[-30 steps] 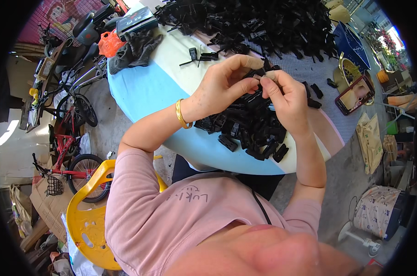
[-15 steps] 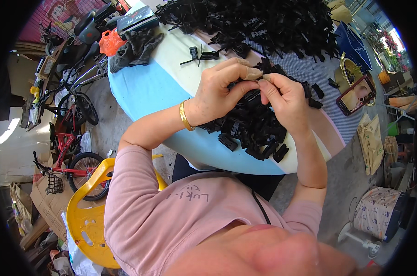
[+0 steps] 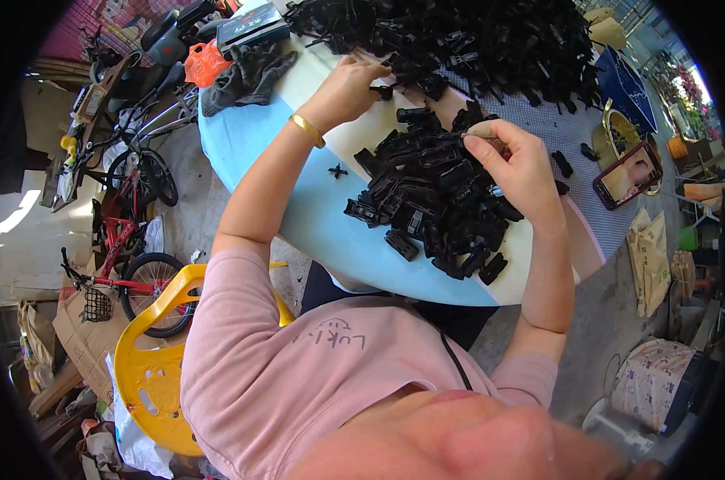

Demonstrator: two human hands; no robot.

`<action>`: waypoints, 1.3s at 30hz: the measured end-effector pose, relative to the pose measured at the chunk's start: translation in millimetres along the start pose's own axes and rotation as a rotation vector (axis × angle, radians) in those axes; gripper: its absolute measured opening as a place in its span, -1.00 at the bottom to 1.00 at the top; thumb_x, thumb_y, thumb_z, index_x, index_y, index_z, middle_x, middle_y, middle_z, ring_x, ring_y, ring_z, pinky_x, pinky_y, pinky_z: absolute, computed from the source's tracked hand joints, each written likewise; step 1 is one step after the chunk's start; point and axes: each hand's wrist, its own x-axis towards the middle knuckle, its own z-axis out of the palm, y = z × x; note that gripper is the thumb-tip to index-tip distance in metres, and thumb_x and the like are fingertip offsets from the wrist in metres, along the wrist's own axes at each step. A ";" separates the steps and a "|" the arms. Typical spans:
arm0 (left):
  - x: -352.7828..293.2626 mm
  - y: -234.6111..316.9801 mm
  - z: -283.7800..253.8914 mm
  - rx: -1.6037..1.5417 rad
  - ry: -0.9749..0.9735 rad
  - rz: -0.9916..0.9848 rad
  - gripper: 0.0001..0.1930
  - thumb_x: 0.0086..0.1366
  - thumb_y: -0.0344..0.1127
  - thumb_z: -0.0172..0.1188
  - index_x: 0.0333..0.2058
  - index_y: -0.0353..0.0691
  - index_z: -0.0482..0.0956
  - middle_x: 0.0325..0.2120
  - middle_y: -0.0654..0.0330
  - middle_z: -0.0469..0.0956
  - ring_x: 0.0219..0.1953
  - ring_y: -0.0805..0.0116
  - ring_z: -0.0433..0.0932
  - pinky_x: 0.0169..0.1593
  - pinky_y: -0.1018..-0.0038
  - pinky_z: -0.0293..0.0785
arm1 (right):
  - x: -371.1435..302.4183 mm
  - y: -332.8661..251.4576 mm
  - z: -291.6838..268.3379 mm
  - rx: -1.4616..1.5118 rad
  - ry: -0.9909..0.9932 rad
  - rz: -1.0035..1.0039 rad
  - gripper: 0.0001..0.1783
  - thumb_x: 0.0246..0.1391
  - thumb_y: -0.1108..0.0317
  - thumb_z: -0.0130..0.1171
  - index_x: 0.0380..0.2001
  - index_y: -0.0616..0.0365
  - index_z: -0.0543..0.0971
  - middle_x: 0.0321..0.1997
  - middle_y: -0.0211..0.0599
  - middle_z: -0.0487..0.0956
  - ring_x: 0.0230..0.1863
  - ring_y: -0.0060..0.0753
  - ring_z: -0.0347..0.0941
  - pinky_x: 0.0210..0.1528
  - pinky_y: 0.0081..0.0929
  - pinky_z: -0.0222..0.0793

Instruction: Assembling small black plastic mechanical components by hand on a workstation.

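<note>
Black part [image 3: 385, 93] at the fingertips of my left grip [image 3: 348, 90]: judged light, stiff and smooth; take hold across its narrow body. Whether that grip pinches it, I cannot tell. My right grip [image 3: 513, 164] has thumb and forefinger pressed together, contents unclear; a black pile [image 3: 426, 188] lies to its left. Compared with the earlier frame, my left grip has parted from the right, moving outward.

Oblong black parts [image 3: 426, 188], shiny and slotted, lie jumbled at every angle in a loose pile on the near side, a few resting flat along its near edge. A far larger, denser heap of black pieces [image 3: 482, 56], thin prongs jutting out, spreads across the far side. Between the two, toward the left, a single dark piece [image 3: 385, 93] sits partly hidden from view, its full shape unclear.
</note>
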 end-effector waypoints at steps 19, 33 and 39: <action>-14.6 113.3 -27.7 -1.306 -0.048 -0.133 -0.58 0.19 -0.52 0.00 0.05 -0.39 0.22 -0.19 0.19 0.42 -0.20 0.52 0.43 -0.11 0.57 0.40 | -12.2 -13.5 22.1 -0.187 0.408 -0.598 -0.86 -0.18 0.54 0.26 -0.47 0.19 0.52 -0.57 -0.34 0.49 -0.62 -0.57 0.42 -0.60 -0.68 0.31; -25.4 115.4 -22.5 -1.275 0.029 -0.138 -0.60 0.18 -0.51 0.05 0.00 -0.34 0.20 -0.28 0.11 0.47 -0.35 0.51 0.48 -0.24 0.58 0.44 | -6.0 -6.7 15.0 0.315 0.133 -0.077 -0.87 0.09 0.36 0.06 -0.40 0.21 0.47 -0.60 -0.60 0.36 -0.57 -0.82 0.20 -0.53 -0.83 0.08; -28.5 115.6 -20.1 -1.093 0.078 -0.053 -0.66 0.18 -0.50 0.07 -0.07 -0.37 0.27 -0.31 0.12 0.48 -0.39 0.49 0.49 -0.30 0.58 0.43 | -8.3 -11.2 17.3 0.253 0.124 -0.092 -0.85 0.11 0.37 0.03 -0.44 0.22 0.50 -0.65 -0.58 0.36 -0.59 -0.81 0.20 -0.54 -0.82 0.06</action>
